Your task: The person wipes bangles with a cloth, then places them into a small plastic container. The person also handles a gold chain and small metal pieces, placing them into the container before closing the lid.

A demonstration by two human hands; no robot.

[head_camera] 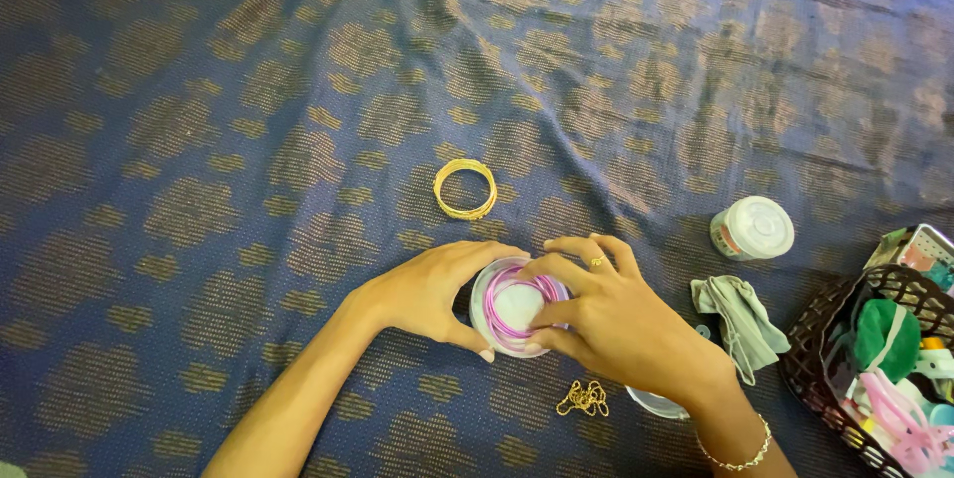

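Two hands met over a small clear round container [517, 307] on the blue patterned cloth [248, 140]. The left hand [427, 289] cupped its side, fingers curled around it; the right hand [606, 314] pressed fingertips onto pink bangles [540, 289] inside. Gold bangles [465, 188] lay just beyond. A gold chain [583, 398], grey cloth [743, 317], white jar [752, 228] and dark basket [825, 359] sat to the right.

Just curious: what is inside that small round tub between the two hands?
Pink bangles curl around the inside of the clear tub, with something white at the centre. The right hand covers its right side, hiding the rest.
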